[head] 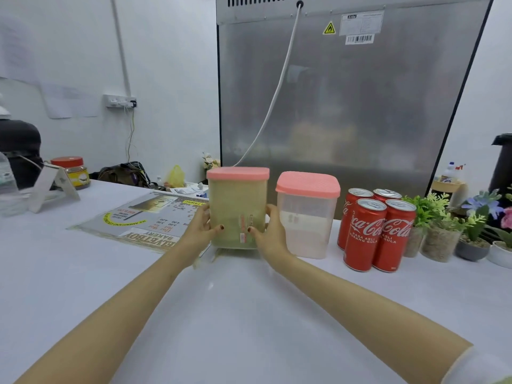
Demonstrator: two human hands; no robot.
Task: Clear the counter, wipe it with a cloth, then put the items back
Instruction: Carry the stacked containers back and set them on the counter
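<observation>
A tall clear container with a pink lid and greenish powder [237,206] stands upright at the middle of the white counter [249,314]. My left hand [199,231] grips its left side and my right hand [270,234] grips its right side, thumbs on the front. Just to its right stands a second pink-lidded container with white powder [307,214]. Several red cola cans [376,231] are grouped right of that. A laminated menu sheet [144,217] lies flat on the counter to the left, its near edge close to the green container's base.
A steel appliance back [346,92] with a white cable rises behind the containers. Small potted plants [443,231] line the right end. A red-lidded jar [72,173], a white stand [52,187] and a black appliance [19,151] sit at far left.
</observation>
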